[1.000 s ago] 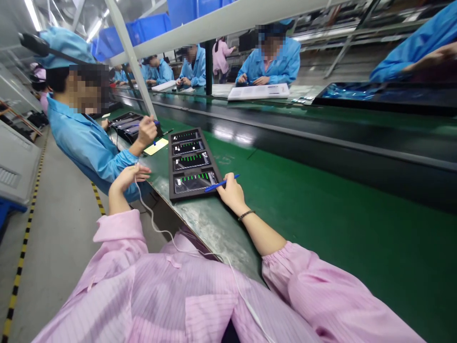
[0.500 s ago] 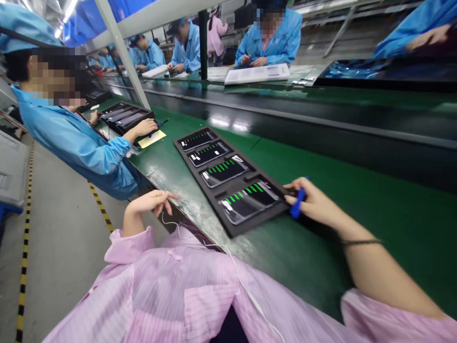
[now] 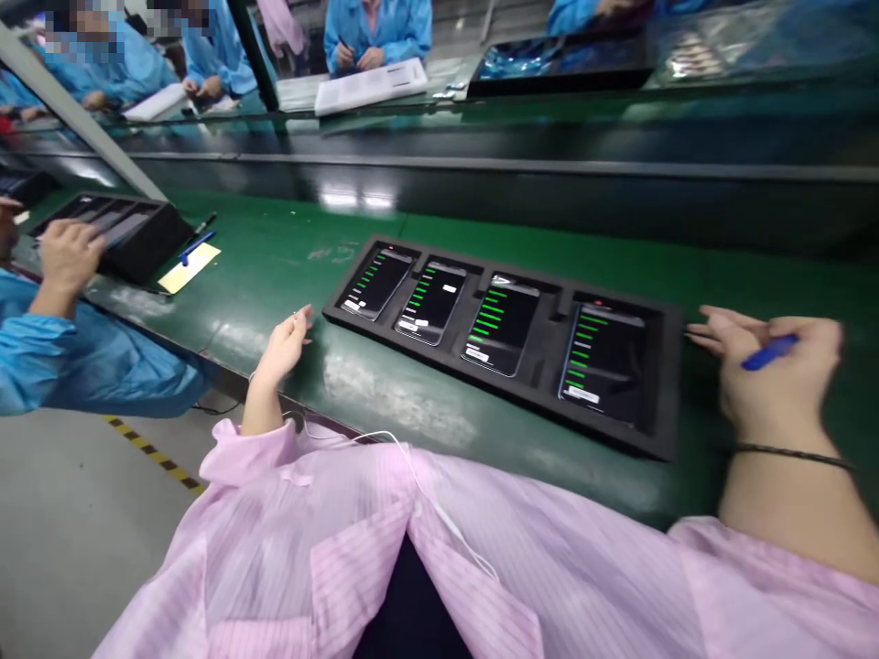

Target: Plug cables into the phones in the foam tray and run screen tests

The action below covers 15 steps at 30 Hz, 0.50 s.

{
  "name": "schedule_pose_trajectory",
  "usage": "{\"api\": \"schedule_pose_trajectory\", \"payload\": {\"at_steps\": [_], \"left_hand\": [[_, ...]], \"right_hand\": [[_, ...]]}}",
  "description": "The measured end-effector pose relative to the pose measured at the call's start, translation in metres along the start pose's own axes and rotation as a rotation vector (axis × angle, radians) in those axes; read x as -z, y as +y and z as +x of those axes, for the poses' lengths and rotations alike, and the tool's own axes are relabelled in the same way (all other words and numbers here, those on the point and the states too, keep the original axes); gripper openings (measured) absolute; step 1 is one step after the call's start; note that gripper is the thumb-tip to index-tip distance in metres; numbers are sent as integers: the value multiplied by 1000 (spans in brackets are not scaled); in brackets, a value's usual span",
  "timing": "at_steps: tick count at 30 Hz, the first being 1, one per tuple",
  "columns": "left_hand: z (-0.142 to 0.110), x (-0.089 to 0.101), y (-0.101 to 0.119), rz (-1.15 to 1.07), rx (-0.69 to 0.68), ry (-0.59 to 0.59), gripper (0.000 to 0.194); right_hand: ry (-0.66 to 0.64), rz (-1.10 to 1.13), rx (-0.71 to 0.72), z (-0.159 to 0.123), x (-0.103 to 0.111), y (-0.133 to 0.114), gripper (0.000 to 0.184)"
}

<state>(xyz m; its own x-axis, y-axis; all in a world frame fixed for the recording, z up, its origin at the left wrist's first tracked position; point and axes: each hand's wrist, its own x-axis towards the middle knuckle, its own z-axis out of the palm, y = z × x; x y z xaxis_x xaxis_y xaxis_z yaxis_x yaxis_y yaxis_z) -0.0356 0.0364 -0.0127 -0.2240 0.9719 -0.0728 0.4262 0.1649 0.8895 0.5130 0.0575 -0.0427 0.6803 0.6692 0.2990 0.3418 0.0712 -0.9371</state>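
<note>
Black, the tray [image 3: 671, 375] between the loose, empty left hand [image 3: 280, 352] and the right hand [image 3: 775, 380], clasping a blue pen [image 3: 769, 352], seems light, stiff, best gripped by its ends.

at 3 o'clock, the right hand [image 3: 773, 398] is blurred; it hides part of the blue pen [image 3: 769, 352], and contact with the tray [image 3: 668, 384] cannot be determined. phone labels [image 3: 583, 394]: print too small to read. at 9 o'clock, the left edge crops a co-worker [image 3: 41, 366]; at 12 o'clock, the top edge crops a second worker [image 3: 388, 32].
</note>
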Motion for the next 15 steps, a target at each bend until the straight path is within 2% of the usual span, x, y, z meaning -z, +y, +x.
{"api": "schedule_pose_trajectory", "payload": {"at_steps": [3, 6, 10, 15], "left_hand": [[11, -30, 3, 52, -64, 35, 54], [15, -41, 1, 82, -95, 124, 58], [10, -36, -2, 36, -49, 202, 69], [-16, -23, -8, 126, -48, 254, 78]], "right_hand": [[-10, 52, -103, -26, 8, -4, 68], [-17, 68, -93, -49, 11, -3, 66], [-6, 65, -68, -62, 4, -1, 62], [-21, 77, -47, -64, -4, 0, 52]]}}
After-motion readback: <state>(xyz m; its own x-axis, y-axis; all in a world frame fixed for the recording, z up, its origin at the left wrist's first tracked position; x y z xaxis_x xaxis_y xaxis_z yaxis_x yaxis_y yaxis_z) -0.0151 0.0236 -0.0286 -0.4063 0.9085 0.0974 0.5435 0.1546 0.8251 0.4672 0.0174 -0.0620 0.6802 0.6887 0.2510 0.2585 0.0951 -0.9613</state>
